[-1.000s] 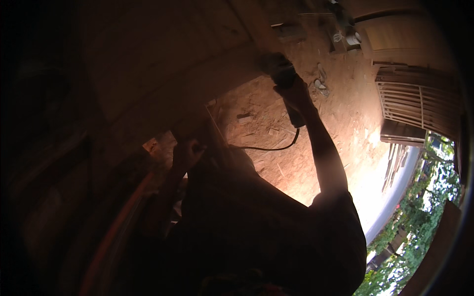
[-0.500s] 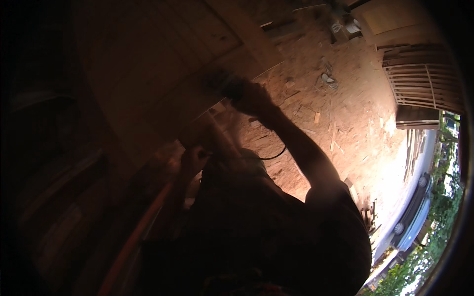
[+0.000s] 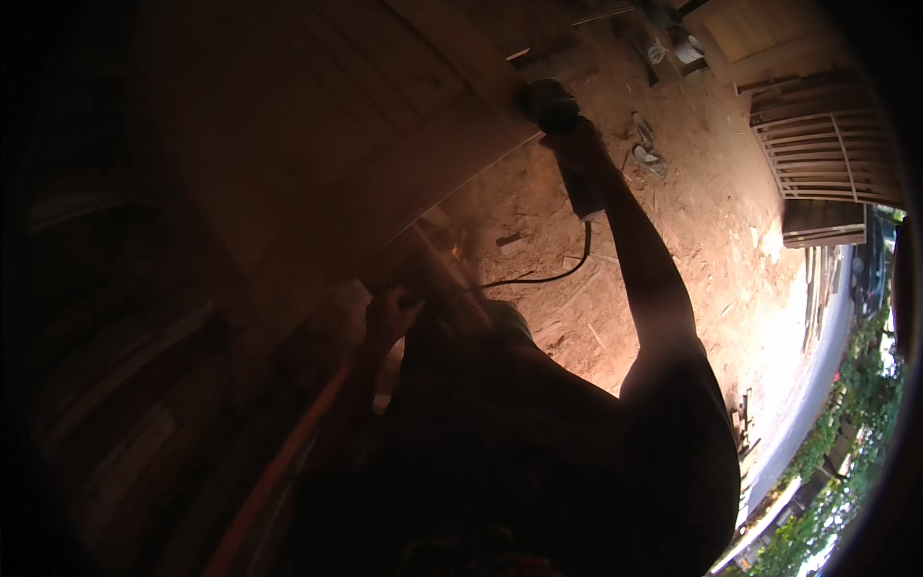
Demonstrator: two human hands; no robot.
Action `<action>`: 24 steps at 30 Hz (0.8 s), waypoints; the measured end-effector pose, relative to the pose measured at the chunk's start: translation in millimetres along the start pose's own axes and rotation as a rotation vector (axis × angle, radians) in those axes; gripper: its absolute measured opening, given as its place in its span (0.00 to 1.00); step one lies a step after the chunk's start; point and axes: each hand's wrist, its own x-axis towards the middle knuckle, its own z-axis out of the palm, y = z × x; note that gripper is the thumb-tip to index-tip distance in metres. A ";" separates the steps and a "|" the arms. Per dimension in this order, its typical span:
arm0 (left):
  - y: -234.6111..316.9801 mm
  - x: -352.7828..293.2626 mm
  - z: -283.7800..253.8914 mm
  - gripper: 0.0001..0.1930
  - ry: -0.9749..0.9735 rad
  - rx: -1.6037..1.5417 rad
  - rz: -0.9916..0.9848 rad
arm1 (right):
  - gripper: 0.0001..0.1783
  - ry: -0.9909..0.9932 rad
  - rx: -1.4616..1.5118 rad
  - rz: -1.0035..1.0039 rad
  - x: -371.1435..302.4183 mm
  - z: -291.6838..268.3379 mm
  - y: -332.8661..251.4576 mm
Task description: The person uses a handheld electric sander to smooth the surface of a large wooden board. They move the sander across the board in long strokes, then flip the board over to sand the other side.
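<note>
Since the frame half a second earlier, the right hand (image 3: 577, 149) and its dark power tool (image 3: 582, 197) have swung outward, from over the near margin of the wooden panel (image 3: 317, 144) to its corner at 1 o'clock. Nearest, at 8 o'clock, the left hand (image 3: 389, 317) lies by the panel's near edge, fingers curled; whether it grips anything, perhaps as a brace, cannot be told in shadow. A black cord (image 3: 529, 282) curves from the tool's rear back toward the body, its slack probably leaving the arm free to reach. The right hand is wrapped around the tool's barrel, seemingly to guide the head at arm's length; contact with the wood is unresolved. The panel spreads toward 11 o'clock. Farther off, at 2 o'clock, sandals (image 3: 649, 159) lie on the floor (image 3: 692, 240), with a slatted wooden frame (image 3: 817, 159) beyond; greenery (image 3: 846, 413) shows at 4 o'clock
</note>
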 end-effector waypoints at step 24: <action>-0.2 8.8 -7.8 0.23 -0.077 -0.049 -0.072 | 0.34 -0.020 0.061 -0.108 -23.4 20.1 -37.5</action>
